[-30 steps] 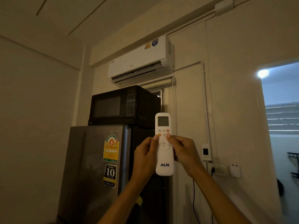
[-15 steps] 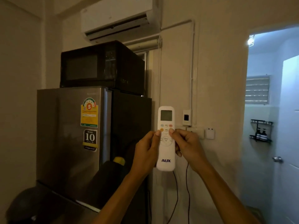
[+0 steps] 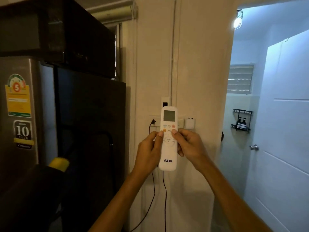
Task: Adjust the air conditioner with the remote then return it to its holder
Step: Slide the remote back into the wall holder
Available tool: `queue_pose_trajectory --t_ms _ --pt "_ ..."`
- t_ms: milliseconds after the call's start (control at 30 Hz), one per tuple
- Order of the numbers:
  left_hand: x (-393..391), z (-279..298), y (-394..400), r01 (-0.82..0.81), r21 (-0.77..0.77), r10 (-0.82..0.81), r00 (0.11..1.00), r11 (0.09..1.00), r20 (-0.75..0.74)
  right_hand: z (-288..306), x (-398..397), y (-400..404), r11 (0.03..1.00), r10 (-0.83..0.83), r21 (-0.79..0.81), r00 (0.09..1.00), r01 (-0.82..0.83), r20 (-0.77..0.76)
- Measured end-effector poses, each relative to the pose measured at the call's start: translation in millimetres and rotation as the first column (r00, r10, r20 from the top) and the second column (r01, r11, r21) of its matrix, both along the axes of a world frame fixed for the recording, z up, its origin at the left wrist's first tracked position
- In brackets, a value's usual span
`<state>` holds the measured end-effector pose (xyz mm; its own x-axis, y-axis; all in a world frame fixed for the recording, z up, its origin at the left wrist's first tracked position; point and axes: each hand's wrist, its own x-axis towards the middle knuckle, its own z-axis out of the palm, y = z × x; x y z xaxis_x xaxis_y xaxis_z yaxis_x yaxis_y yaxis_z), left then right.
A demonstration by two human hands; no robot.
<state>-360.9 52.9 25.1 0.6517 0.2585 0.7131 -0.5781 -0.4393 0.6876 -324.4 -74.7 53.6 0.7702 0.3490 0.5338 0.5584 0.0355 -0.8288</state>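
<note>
Remote [image 3: 168,148]: slim, smooth white plastic, upright. Left hand [image 3: 148,153] and right hand [image 3: 189,145] clamp its 2 edges, thumbs on buttons.

White remote [image 3: 168,148] upright between left hand [image 3: 148,153] and right hand [image 3: 189,145], thumbs on buttons.

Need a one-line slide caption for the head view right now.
Both hands, left hand and right hand, hold the white AUX remote upright before the wall sockets, beside the fridge.

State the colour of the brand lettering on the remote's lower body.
Dark blue "AUX" lettering on the white remote, clearest in the head view.
</note>
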Motion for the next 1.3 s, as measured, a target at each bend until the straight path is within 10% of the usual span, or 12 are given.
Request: queue_pose_trajectory --t_ms 1300 --pt "417.2 -32.0 -63.3 -0.059 -0.231 0.046 0.997 0.971 -0.061 0.5 402.6 -64.2 0.950 -0.263 -0.180 0.965 0.257 -0.014"
